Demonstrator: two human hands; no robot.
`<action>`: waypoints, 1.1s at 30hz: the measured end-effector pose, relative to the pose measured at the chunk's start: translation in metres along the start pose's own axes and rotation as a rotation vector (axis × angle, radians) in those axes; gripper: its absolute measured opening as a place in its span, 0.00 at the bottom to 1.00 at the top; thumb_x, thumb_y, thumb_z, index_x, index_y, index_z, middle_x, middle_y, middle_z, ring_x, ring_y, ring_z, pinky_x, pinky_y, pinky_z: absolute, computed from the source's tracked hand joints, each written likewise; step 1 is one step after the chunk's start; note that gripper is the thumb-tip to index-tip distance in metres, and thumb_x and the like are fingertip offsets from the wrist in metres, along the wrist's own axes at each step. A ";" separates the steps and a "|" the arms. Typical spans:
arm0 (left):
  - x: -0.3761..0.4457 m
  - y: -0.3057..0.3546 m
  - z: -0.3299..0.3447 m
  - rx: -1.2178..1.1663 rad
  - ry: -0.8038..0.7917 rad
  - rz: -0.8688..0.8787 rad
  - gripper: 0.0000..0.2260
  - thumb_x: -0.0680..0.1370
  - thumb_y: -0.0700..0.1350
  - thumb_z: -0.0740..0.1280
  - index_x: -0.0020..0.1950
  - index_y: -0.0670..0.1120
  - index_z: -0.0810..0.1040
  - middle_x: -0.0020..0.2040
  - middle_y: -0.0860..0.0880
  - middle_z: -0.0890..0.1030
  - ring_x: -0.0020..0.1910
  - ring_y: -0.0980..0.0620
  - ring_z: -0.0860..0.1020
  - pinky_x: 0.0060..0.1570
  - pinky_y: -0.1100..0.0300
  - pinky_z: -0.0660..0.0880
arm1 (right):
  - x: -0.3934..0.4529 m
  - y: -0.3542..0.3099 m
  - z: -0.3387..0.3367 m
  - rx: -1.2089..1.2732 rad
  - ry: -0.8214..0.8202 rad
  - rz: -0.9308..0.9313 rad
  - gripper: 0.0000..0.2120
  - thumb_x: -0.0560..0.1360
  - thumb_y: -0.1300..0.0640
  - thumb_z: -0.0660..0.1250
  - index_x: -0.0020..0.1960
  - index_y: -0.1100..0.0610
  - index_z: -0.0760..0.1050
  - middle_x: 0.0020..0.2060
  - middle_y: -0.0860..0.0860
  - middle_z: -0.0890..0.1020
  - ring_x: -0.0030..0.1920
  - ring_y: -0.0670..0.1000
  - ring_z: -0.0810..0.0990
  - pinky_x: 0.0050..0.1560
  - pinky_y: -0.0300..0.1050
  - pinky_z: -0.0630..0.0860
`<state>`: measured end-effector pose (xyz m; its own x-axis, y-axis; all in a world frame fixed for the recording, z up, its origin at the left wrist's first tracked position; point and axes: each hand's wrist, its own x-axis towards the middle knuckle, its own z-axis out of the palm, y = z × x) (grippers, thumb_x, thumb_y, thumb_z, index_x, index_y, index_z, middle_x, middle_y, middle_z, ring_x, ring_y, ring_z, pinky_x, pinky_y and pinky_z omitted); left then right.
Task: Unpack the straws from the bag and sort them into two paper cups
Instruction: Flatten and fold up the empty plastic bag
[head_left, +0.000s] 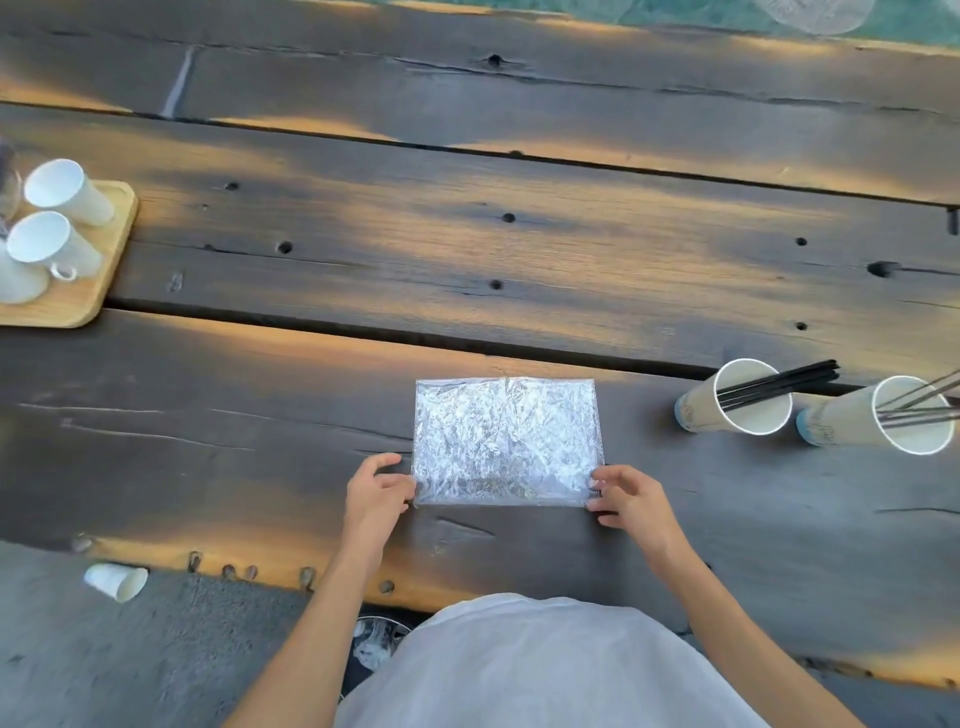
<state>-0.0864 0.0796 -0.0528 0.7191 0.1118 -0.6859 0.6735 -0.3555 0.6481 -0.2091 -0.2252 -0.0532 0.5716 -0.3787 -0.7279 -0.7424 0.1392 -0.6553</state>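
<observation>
A crinkled clear plastic bag (506, 439) lies flat on the dark wooden table in front of me, with no straws visible inside. My left hand (378, 491) pinches its near left corner and my right hand (626, 499) pinches its near right corner. At the right stand two paper cups. The nearer-to-centre cup (737, 402) holds black straws (779, 384). The cup at the far right (878, 421) holds thin silvery straws (919, 402).
A wooden tray (88, 291) at the left edge carries white mugs (62, 192). A small paper cup (117, 581) lies on its side on the ground below the table's near edge. Wide gaps run between the table planks.
</observation>
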 end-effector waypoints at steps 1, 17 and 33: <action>0.000 0.000 0.000 0.018 -0.001 0.007 0.16 0.74 0.38 0.71 0.59 0.52 0.77 0.43 0.48 0.86 0.44 0.49 0.84 0.48 0.53 0.81 | -0.001 -0.001 0.001 0.001 -0.003 0.000 0.13 0.75 0.69 0.63 0.52 0.55 0.80 0.48 0.54 0.82 0.38 0.46 0.84 0.41 0.42 0.77; 0.004 0.005 0.004 0.134 0.005 0.054 0.16 0.75 0.35 0.69 0.60 0.48 0.77 0.42 0.48 0.84 0.44 0.48 0.82 0.51 0.46 0.80 | -0.002 -0.002 0.006 -0.037 -0.012 0.014 0.12 0.79 0.66 0.59 0.54 0.57 0.79 0.49 0.54 0.82 0.43 0.52 0.83 0.44 0.43 0.78; -0.010 0.011 0.026 0.401 0.111 0.299 0.10 0.78 0.36 0.63 0.50 0.49 0.80 0.40 0.58 0.78 0.43 0.56 0.78 0.38 0.67 0.70 | -0.003 -0.019 0.023 -0.081 0.159 0.022 0.13 0.75 0.70 0.57 0.40 0.59 0.77 0.37 0.56 0.82 0.34 0.52 0.78 0.38 0.47 0.78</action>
<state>-0.0913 0.0501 -0.0477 0.8988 0.0407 -0.4366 0.3325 -0.7123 0.6181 -0.1889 -0.2061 -0.0433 0.4969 -0.5174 -0.6967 -0.7836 0.0775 -0.6164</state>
